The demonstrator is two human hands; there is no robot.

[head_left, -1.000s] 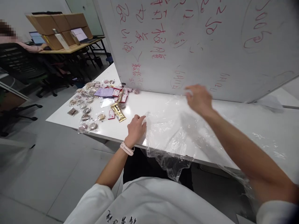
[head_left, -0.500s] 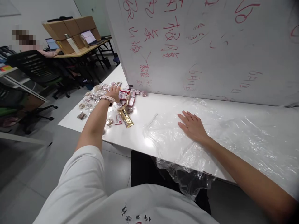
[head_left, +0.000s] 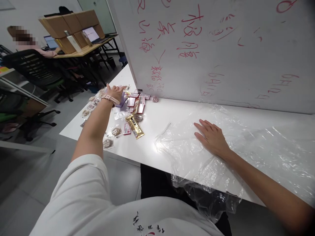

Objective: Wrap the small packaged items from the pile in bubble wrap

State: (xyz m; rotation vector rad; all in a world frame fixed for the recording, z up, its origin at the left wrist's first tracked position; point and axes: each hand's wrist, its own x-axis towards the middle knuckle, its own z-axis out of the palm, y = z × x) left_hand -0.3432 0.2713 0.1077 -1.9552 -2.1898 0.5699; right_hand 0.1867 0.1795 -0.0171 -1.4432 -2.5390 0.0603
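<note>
The left hand (head_left: pixel 115 92) reaches over a loose pile of small packets at 10 o'clock in the view, fingers extended; whether it grasps anything I cannot tell. The right hand (head_left: pixel 212 137), between 3 and 4 o'clock, is released: palm down, fingers slightly spread, resting on a crinkled sheet of clear plastic film (head_left: pixel 182 144).

A pale pink perforated wristband (head_left: pixel 110 99) circles the left wrist. Just beside the left hand, at 4 o'clock from it, lies a flat purple packet (head_left: pixel 121 101), partly covered. Further out at 4 o'clock sit red-and-white rectangular packets (head_left: pixel 141 107), and at 5 o'clock a long, shiny gold foil packet (head_left: pixel 135 127) rests tilted. Near 6 o'clock from that hand are 2 round brownish pieces in clear wrappers (head_left: pixel 116 131); more wrapped pieces lie toward 8 o'clock, partly hidden by the forearm.

The film covers the right part of the glossy white table (head_left: pixel 164 114) and hangs over its near edge at 5 o'clock in the view. From 12 to 2 o'clock, a whiteboard with red handwriting (head_left: pixel 221 59) stands along the table's far side.

Toward 10 o'clock in the background, a seated person in pink (head_left: pixel 45 52) works at a wooden desk (head_left: pixel 82 51) bearing brown cardboard boxes (head_left: pixel 73 24) and laptops (head_left: pixel 91 34).
</note>
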